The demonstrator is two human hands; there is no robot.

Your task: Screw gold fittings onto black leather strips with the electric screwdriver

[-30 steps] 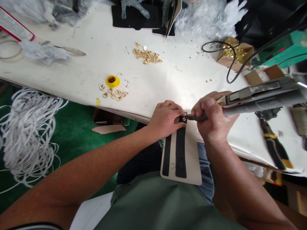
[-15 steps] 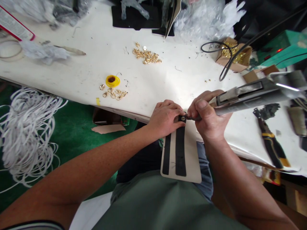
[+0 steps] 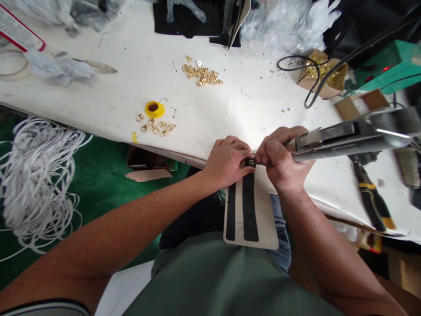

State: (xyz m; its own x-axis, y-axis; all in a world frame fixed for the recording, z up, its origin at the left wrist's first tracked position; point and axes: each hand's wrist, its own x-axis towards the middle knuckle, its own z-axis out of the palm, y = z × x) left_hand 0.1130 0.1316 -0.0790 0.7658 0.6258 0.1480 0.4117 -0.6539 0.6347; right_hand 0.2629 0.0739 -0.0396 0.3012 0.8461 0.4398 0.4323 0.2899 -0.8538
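Note:
My left hand (image 3: 226,160) pinches the top end of a pale panel (image 3: 268,228) that hangs over the table's front edge. Two black straps lie along the panel, and the wider strap (image 3: 250,210) has a small round metal fitting (image 3: 251,162) at its top, between my left thumb and forefinger. Wrapped around the front of a grey electric screwdriver (image 3: 348,138), my right hand (image 3: 284,158) keeps it nearly level, its body pointing off to the right. The tool's tip is by the fitting; my fingers partly cover it, so contact cannot be made out.
Gold-coloured hardware (image 3: 204,75) lies heaped mid-table. Gold links (image 3: 158,127) surround a yellow spool (image 3: 154,109). Right are pliers (image 3: 373,197), a cardboard box of gold pieces (image 3: 319,74), a looped black cable (image 3: 311,97) and a green box (image 3: 391,66). White cord (image 3: 42,175) is piled at left.
The lower end of the panel has swung slightly right. The screwdriver's body has tilted a little and shifted slightly; both hands keep their grip in nearly the same place.

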